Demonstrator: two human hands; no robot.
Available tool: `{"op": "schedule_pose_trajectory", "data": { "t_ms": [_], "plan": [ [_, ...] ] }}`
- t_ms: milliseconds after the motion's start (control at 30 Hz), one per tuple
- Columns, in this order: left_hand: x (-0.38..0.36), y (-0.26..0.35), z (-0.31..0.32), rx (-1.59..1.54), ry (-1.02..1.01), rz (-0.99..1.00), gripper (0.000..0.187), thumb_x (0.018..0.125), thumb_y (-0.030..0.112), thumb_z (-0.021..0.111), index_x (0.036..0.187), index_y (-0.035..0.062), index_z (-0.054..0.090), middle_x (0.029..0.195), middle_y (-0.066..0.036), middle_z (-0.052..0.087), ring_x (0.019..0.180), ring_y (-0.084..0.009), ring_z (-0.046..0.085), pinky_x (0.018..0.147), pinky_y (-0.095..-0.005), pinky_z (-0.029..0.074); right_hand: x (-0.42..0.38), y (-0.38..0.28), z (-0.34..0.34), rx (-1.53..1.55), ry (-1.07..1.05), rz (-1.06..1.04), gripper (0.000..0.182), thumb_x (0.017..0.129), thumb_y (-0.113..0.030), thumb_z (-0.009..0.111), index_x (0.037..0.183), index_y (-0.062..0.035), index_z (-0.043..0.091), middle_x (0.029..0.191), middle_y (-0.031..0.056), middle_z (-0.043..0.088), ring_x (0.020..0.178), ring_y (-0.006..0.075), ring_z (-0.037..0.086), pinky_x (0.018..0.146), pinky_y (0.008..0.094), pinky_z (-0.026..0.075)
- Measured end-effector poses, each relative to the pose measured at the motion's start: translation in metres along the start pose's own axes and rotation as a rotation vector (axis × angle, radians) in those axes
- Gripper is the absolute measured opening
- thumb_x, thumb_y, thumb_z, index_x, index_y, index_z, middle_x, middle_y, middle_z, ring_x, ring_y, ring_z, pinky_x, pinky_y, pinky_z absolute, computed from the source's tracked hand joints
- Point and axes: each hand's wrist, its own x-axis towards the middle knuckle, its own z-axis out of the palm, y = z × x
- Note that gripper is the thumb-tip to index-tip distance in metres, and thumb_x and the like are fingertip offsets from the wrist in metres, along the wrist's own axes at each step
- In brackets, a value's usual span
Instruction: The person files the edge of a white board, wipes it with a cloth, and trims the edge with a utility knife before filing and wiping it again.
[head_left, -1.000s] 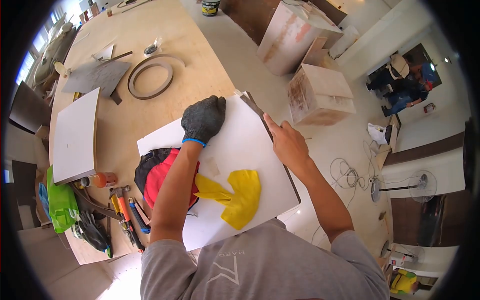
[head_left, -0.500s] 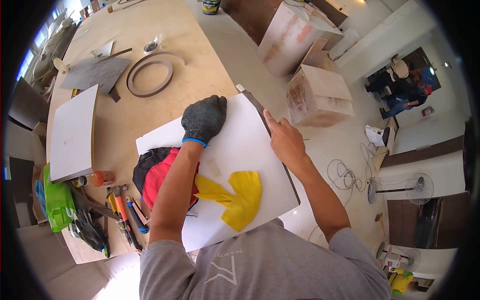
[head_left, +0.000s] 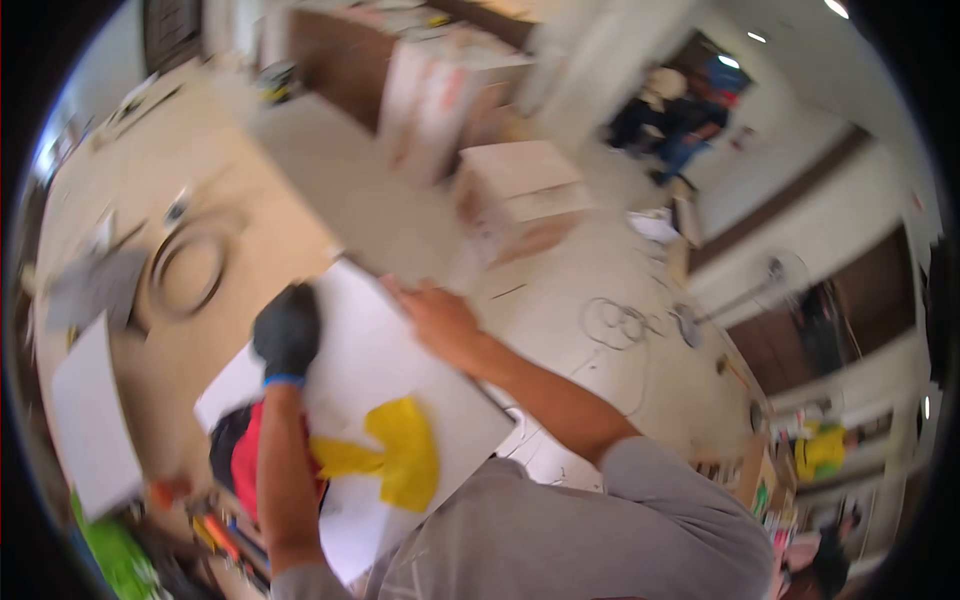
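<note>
My left hand [head_left: 287, 335], in a dark knit glove with a blue cuff, rests closed on a white board [head_left: 360, 330]; whatever its fingers may hold is hidden. My bare right hand [head_left: 440, 322] is at the board's right edge, where a dark edging strip [head_left: 492, 402] runs. Its fingers reach out along that edge, blurred by motion. A yellow cloth [head_left: 405, 455] lies on the board near my shirt. Beneath my left forearm sits a red and black cloth item [head_left: 243, 455], partly covered.
The board lies on a long wooden table [head_left: 190, 130]. On it are a coil of edging [head_left: 188, 272], a grey sheet [head_left: 95, 290], another white panel [head_left: 95, 415] and hand tools [head_left: 220, 535]. Boxes [head_left: 525, 195] and a cable [head_left: 620, 322] are on the floor. Other people [head_left: 680, 120] stand farther off.
The view has swung right, so the table and board appear farther left and the picture is blurred. My right hand is still at the board's edge, my left still closed on its top.
</note>
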Motion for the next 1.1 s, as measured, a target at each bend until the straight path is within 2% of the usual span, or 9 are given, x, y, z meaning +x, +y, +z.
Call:
{"op": "schedule_pose_trajectory", "data": {
  "t_ms": [200,300,400,600,700,767,800,1067,1100],
  "plan": [
    [-0.006,0.008,-0.009,0.034,0.104,0.083,0.047,0.108,0.039,0.041,0.096,0.0053,0.071,0.095,-0.025,0.073,0.089,-0.0481,0.069,0.08,-0.0583,0.054,0.0,-0.012,-0.004,-0.024,0.024,-0.05,0.064,0.093,-0.005,0.055,0.157,-0.0118,0.048,0.108,0.0242,0.063,0.085,0.0405,0.07,0.077,0.0508,0.058],
    [-0.009,0.014,-0.021,0.046,-0.022,0.038,0.052,0.109,0.041,0.037,0.11,0.0018,0.072,0.11,-0.028,0.073,0.101,-0.0478,0.068,0.089,-0.057,0.054,-0.019,-0.017,-0.02,0.014,-0.043,-0.011,0.061,0.098,-0.008,0.054,0.158,-0.0109,0.045,0.109,0.0236,0.063,0.088,0.0401,0.07,0.079,0.0498,0.058],
    [-0.01,0.022,-0.027,0.055,-0.039,-0.011,0.052,0.11,0.04,0.036,0.11,0.0022,0.071,0.109,-0.027,0.072,0.1,-0.0488,0.068,0.088,-0.0576,0.054,-0.03,-0.014,-0.022,0.136,-0.003,0.022,0.053,0.104,-0.014,0.053,0.156,-0.0105,0.046,0.111,0.0221,0.064,0.093,0.0403,0.068,0.081,0.0494,0.057],
    [-0.003,0.002,-0.006,0.089,0.018,0.073,0.046,0.109,0.036,0.037,0.103,0.0035,0.069,0.102,-0.025,0.072,0.094,-0.0477,0.068,0.081,-0.0585,0.054,-0.039,0.004,-0.019,0.273,-0.031,0.047,0.043,0.106,-0.02,0.054,0.147,-0.0082,0.052,0.115,0.0218,0.065,0.101,0.0426,0.067,0.087,0.0524,0.054],
    [0.008,-0.027,0.023,0.091,0.143,0.296,0.046,0.108,0.038,0.042,0.094,0.0068,0.072,0.09,-0.024,0.074,0.085,-0.0467,0.07,0.075,-0.0577,0.055,-0.039,0.033,0.012,0.373,0.057,0.049,0.042,0.102,-0.027,0.061,0.141,-0.012,0.058,0.12,0.0249,0.064,0.103,0.0459,0.065,0.091,0.0534,0.054],
    [0.0,-0.015,0.012,0.021,0.094,0.142,0.046,0.108,0.039,0.042,0.094,0.009,0.073,0.092,-0.022,0.074,0.088,-0.0475,0.07,0.077,-0.0581,0.055,-0.055,0.018,-0.038,0.294,0.008,0.025,0.044,0.103,-0.028,0.06,0.146,-0.0194,0.058,0.105,0.022,0.069,0.098,0.0419,0.067,0.088,0.0505,0.055],
    [-0.006,-0.003,0.003,0.014,0.091,0.047,0.047,0.107,0.042,0.043,0.095,0.0096,0.074,0.095,-0.023,0.075,0.09,-0.048,0.07,0.081,-0.0585,0.055,-0.056,0.032,-0.027,0.218,0.007,0.027,0.044,0.103,-0.028,0.06,0.147,-0.021,0.058,0.097,0.0199,0.07,0.094,0.0403,0.067,0.085,0.0503,0.055],
    [-0.008,0.012,-0.016,0.02,0.012,-0.022,0.048,0.105,0.044,0.043,0.102,0.0074,0.074,0.098,-0.022,0.075,0.093,-0.0461,0.071,0.088,-0.0568,0.054,-0.032,0.027,-0.03,0.087,-0.027,-0.074,0.041,0.107,-0.019,0.054,0.148,-0.0174,0.056,0.097,0.0178,0.065,0.094,0.0411,0.065,0.083,0.0498,0.054],
    [-0.008,0.012,-0.017,0.014,0.008,-0.028,0.048,0.105,0.043,0.043,0.102,0.0073,0.074,0.098,-0.022,0.075,0.093,-0.046,0.071,0.088,-0.0568,0.054,-0.021,0.023,-0.027,0.042,0.039,-0.15,0.042,0.106,-0.02,0.054,0.147,-0.0152,0.055,0.096,0.0193,0.065,0.087,0.042,0.067,0.079,0.0508,0.056]
  ]
}}
